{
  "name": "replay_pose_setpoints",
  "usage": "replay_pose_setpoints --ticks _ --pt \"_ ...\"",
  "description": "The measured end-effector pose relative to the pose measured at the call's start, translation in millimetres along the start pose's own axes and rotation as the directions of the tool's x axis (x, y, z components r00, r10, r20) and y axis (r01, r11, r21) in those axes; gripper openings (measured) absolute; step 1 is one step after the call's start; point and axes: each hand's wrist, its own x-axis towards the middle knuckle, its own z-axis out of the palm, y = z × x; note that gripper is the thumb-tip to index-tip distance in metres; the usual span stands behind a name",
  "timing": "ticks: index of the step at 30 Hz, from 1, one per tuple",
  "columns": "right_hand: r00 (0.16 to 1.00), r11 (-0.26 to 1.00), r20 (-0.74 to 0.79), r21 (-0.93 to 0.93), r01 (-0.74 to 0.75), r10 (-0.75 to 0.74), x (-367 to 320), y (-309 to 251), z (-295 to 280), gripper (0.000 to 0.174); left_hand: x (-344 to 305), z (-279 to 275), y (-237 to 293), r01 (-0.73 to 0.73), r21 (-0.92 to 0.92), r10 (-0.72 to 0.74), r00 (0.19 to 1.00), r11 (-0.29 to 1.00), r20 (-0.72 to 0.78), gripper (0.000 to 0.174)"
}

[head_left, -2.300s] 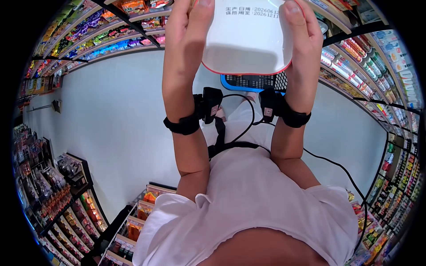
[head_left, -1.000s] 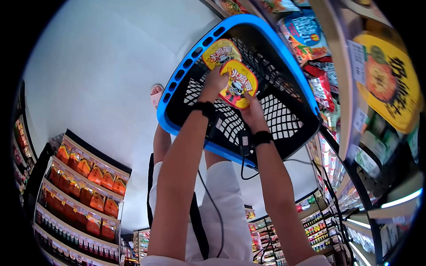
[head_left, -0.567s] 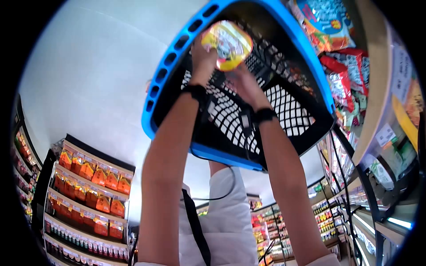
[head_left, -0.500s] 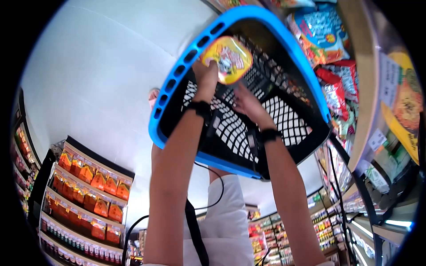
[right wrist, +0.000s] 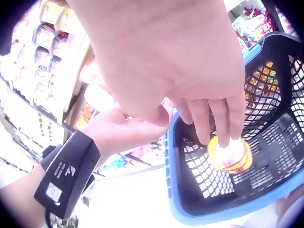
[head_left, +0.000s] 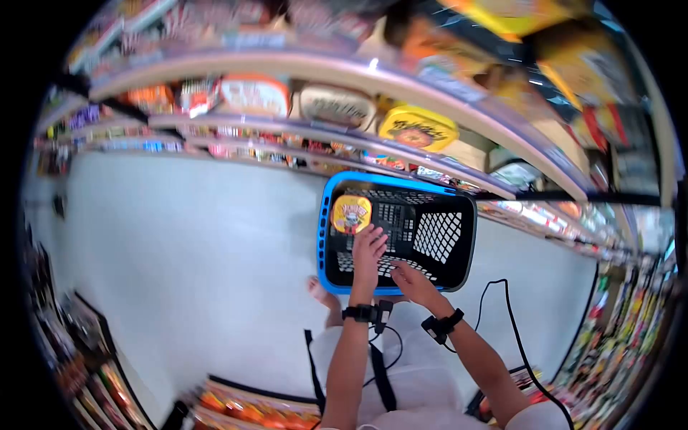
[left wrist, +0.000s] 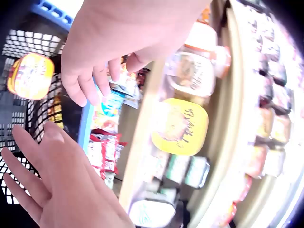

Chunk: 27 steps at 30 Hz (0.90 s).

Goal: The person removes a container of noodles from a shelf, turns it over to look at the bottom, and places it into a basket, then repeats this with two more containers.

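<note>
Over the basket point(head_left: 469, 247), my left hand point(head_left: 368, 251) hangs with loosely extended fingers near a yellow square packet point(head_left: 351, 214), a small gap between them. The packet lies at the basket's left end; the right wrist view shows two yellow packets point(right wrist: 231, 156) stacked there. My right hand point(head_left: 417, 285) is at the basket's near side, fingers relaxed, holding nothing. In the left wrist view, my left hand point(left wrist: 126, 40) is at the top and my right hand point(left wrist: 66, 175) lower left with spread fingers. Both are empty.
Shelves point(head_left: 287, 64) of packaged food run along the far side, with a yellow tub point(head_left: 418, 128) just beyond the basket. More shelving point(head_left: 616, 322) stands at the right. A foot point(head_left: 317, 288) is beside the basket; a black cable point(head_left: 512, 322) hangs at the right.
My hands left the raised white-bottomed packet pose and lowered packets into the basket. My left hand has since let go and drawn back. The head view has swung to show more shelving.
</note>
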Motion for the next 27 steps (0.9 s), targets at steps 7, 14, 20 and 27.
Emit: replay_pose_setpoints --ticks 7,14,20,27 --pt "0.954 0.97 -0.207 0.071 0.234 -0.215 -81.9 -84.1 19.4 0.03 -118.2 6.9 134.9 -0.361 0.421 0.255 0.923 0.832 0.288 0.038" --pt "0.69 0.875 -0.644 0.064 0.479 -0.331 -94.7 -99.9 -73.9 0.022 -209.9 -50.0 259.3 -0.542 0.671 0.531 0.809 0.506 0.252 0.035" --pt "0.502 0.769 -0.82 0.126 0.627 -0.275 -101.0 -136.5 -232.4 0.024 -259.9 -86.3 285.3 -0.431 0.815 0.591 0.794 0.388 0.138 0.03" --pt "0.627 0.8 -0.778 0.356 0.483 -0.031 -82.4 -192.9 -396.3 0.042 -274.8 -42.0 208.2 -0.412 0.757 0.567 0.821 0.507 0.068 0.033"
